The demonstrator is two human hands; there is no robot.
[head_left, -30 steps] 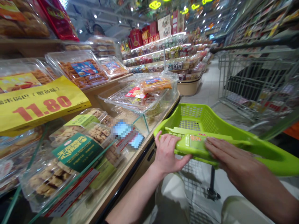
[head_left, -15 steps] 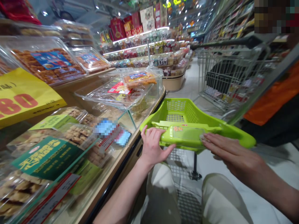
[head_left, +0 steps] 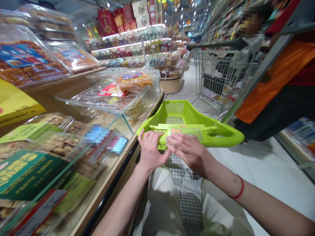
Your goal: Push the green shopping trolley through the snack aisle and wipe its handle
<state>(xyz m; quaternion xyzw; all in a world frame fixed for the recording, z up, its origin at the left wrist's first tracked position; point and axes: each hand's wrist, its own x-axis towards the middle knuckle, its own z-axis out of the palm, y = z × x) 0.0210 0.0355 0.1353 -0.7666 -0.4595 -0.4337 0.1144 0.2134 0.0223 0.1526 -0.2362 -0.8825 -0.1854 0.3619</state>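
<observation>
A bright green shopping cart (head_left: 221, 139) stands right in front of me, its perforated basket facing away. My left hand (head_left: 151, 149) is wrapped over the left part of its handle, thumb along the near side. Close beside it, my right hand (head_left: 188, 150) presses on the middle of the handle with fingers together, partly covering the clear label panel (head_left: 194, 133). Whatever lies under the right fingertips is hidden. A red band (head_left: 240, 187) circles my right wrist.
Left of the cart runs a display counter with packaged cookies (head_left: 56, 144), a yellow price sign (head_left: 17, 101) and clear trays (head_left: 105, 93). A metal shopping cart (head_left: 221, 77) and a person in an orange garment (head_left: 263, 85) stand on the right. Snack shelves (head_left: 137, 52) rise behind.
My right hand has slid left along the handle, from its right part to beside my left hand; the whitish scrap at its fingertips is now hidden. The view has shifted right.
</observation>
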